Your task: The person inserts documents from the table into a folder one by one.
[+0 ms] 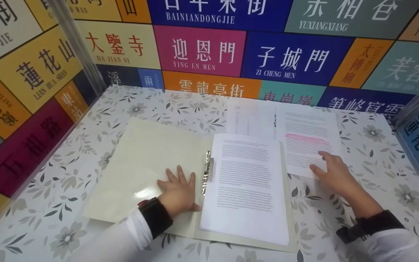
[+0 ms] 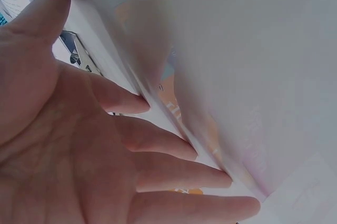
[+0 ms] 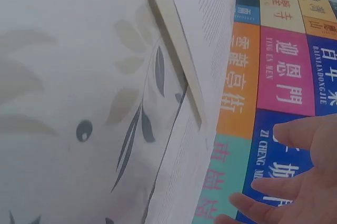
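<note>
A cream folder [image 1: 155,149] lies spread out on the table, its metal lever clip [image 1: 206,174] along the spine. On its right side rests a stack of printed sheets [image 1: 246,182]. My left hand [image 1: 178,194] presses on the inside of the folder's left cover, fingers spread, thumb near the spine. Beyond the folder's right edge, loose printed pages [image 1: 309,123] lie partly hidden under it; one has a pink highlighted line. Over that page's lower right corner is my right hand [image 1: 335,174], fingers slightly bent and apart. Nothing shows between its fingers in the right wrist view.
A white tablecloth [image 1: 67,182] with grey leaves and flowers covers the table. Panels [image 1: 198,51] with colourful place-name signs stand at the back and both sides. Black straps [image 1: 155,216] circle both wrists.
</note>
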Demonstrator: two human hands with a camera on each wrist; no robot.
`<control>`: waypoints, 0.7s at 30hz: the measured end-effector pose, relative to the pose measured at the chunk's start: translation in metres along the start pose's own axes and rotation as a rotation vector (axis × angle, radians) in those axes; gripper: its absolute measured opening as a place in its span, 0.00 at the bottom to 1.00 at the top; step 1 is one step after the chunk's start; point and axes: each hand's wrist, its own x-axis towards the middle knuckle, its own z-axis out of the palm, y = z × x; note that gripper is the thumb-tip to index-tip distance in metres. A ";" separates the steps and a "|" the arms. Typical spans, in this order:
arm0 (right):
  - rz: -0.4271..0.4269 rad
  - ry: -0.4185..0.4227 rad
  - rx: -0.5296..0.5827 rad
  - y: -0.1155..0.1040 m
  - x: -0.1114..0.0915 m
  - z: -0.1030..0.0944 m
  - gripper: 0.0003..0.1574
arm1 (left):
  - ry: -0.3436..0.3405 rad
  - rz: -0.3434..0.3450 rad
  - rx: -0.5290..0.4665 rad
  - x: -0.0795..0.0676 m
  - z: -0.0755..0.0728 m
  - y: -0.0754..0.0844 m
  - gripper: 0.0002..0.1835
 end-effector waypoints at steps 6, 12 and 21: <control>0.133 -0.025 -0.026 0.023 0.017 -0.010 0.45 | 0.001 -0.002 0.002 -0.001 -0.001 0.000 0.59; 0.218 -0.056 -0.012 0.044 0.027 -0.013 0.47 | 0.006 -0.001 -0.002 -0.002 -0.002 0.000 0.59; 0.264 -0.072 -0.028 0.067 0.039 -0.014 0.51 | 0.016 0.004 -0.019 0.001 0.001 -0.002 0.59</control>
